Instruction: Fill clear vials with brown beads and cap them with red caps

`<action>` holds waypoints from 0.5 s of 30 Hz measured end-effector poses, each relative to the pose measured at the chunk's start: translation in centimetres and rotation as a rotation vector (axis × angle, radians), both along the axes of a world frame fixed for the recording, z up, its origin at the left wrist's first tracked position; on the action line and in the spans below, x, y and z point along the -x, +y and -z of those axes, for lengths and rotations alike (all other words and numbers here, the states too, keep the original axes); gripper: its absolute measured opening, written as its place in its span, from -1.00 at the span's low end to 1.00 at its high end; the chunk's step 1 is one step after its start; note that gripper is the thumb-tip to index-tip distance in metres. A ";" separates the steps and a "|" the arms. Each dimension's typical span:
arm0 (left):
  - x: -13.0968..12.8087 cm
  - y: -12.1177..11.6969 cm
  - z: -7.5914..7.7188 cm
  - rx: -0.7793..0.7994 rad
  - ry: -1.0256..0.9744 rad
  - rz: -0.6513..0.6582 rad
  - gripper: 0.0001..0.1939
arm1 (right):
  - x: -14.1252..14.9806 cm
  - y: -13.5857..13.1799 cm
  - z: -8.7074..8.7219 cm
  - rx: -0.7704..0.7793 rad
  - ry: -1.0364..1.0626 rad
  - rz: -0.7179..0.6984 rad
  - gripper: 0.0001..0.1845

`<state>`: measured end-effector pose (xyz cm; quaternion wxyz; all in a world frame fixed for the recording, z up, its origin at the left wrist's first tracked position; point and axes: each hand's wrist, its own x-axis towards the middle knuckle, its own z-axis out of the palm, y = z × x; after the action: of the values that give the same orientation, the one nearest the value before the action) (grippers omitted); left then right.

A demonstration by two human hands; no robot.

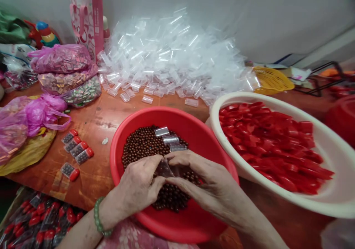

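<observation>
My left hand [141,182] and my right hand [206,182] meet over a red basin [194,121] of round brown beads [142,145]. Between the fingers and thumbs of both hands is a clear plastic case [165,168]; its far end is hidden by the fingers. Three more clear cases [170,139] lie on the beads just beyond my fingertips. A green bead bracelet [97,217] circles my left wrist.
To the right, a white tub [332,201] holds red plastic caps [273,145]. Behind is a heap of clear cases [172,53]. On the left lie several filled, red-capped cases [78,149] and pink bags [62,60]. A box of capped cases [41,219] sits below the table edge.
</observation>
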<state>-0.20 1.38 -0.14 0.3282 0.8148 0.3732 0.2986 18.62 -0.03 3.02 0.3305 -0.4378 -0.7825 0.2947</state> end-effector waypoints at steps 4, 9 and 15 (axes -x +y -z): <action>0.2 0.1 0.4 -0.033 0.040 -0.021 -0.74 | 0.0 0.4 0.0 0.075 -0.034 -0.044 -0.91; 0.2 0.3 0.7 0.047 0.078 -0.055 -0.76 | 0.4 0.9 0.5 0.138 -0.026 0.015 -0.76; 0.3 1.1 -0.1 0.271 -0.027 -0.087 -0.82 | -0.4 -0.1 0.2 0.243 -0.053 0.036 -0.87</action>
<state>-0.47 2.53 0.00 0.4269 0.7420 0.4407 0.2703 19.01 -0.11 2.85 0.2596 -0.4964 -0.7413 0.3697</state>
